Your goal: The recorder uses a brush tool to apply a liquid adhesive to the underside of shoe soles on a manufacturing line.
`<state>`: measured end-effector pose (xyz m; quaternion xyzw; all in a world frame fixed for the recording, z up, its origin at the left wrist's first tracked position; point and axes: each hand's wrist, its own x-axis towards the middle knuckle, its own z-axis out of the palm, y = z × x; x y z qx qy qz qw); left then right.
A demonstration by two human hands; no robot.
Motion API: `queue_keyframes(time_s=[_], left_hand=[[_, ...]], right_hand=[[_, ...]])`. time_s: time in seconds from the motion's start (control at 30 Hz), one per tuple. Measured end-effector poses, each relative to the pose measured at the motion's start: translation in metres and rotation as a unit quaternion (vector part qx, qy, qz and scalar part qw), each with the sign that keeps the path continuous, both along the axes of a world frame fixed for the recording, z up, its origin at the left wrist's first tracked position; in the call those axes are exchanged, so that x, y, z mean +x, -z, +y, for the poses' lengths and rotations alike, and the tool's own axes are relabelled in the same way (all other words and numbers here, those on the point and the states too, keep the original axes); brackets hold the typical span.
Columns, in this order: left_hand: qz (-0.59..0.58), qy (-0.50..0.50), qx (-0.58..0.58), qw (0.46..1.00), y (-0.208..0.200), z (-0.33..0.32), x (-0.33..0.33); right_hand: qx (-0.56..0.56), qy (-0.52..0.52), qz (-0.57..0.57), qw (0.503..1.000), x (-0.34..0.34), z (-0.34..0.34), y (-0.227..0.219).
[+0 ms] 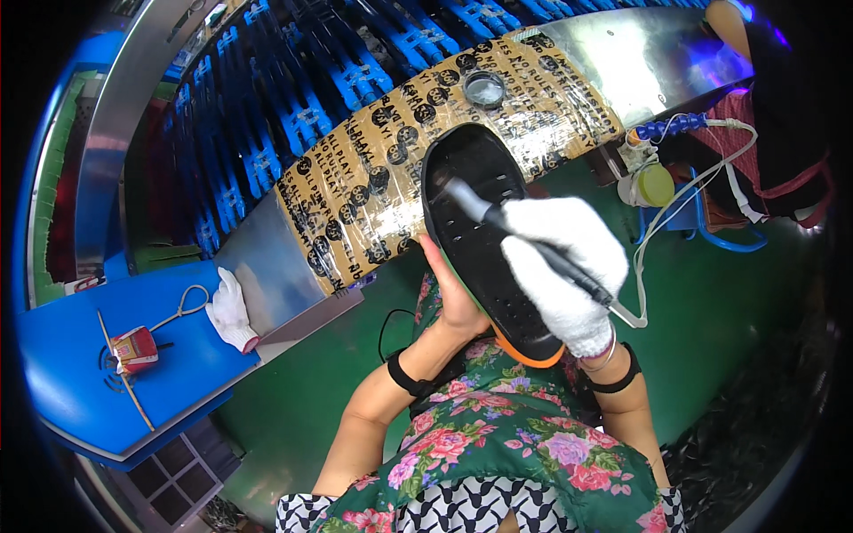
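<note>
A black shoe sole (pixel 484 258) with an orange rim at its near end lies tilted in front of me, its hollow inner face up. Bare, my left hand (pixel 455 289) grips it along its left edge, with the fingers hidden beneath. My right hand (pixel 569 266), in a white knitted glove, is closed around a dark-handled brush (pixel 484 211). A pale tube runs from the back end of its handle. The blurred bristles are over the far half of the sole; whether they touch it cannot be made out.
Beyond the sole, a metal ledge covered with printed brown tape (pixel 355 200) borders a rack of blue bars (pixel 329 80). A small round dish (pixel 484 90) sits on the tape. At left, a blue surface (pixel 62 355) bears a red carton (pixel 135 350) and a white glove (pixel 231 313). A yellow-green container (pixel 656 185) stands right.
</note>
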<state>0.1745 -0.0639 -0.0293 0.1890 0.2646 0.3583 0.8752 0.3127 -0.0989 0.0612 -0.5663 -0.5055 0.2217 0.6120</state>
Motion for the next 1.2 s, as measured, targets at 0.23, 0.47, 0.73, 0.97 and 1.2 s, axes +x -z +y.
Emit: queue_keyframes(time_s=[0.23, 0.47, 0.73, 0.97, 1.2], left_hand=[[-0.171, 0.022, 0.019, 0.985, 0.014, -0.001, -0.001], [0.014, -0.008, 0.007, 1.000, -0.001, -0.001, 0.001], [-0.335, 0.062, -0.032, 0.940, 0.042, 0.001, -0.015], [-0.194, 0.081, -0.011, 0.978, 0.047, 0.005, -0.026], [0.007, 0.005, -0.045, 0.999, 0.012, 0.006, -0.006]], right_hand=[[0.047, -0.014, -0.217, 0.975, -0.004, -0.003, 0.007], [0.023, 0.018, -0.045, 0.999, 0.000, -0.007, -0.001], [0.062, -0.071, -0.126, 0.987, -0.003, -0.012, 0.000], [0.074, -0.025, -0.163, 0.983, -0.006, -0.014, 0.012], [0.015, -0.031, -0.017, 0.999, 0.004, -0.016, -0.002]])
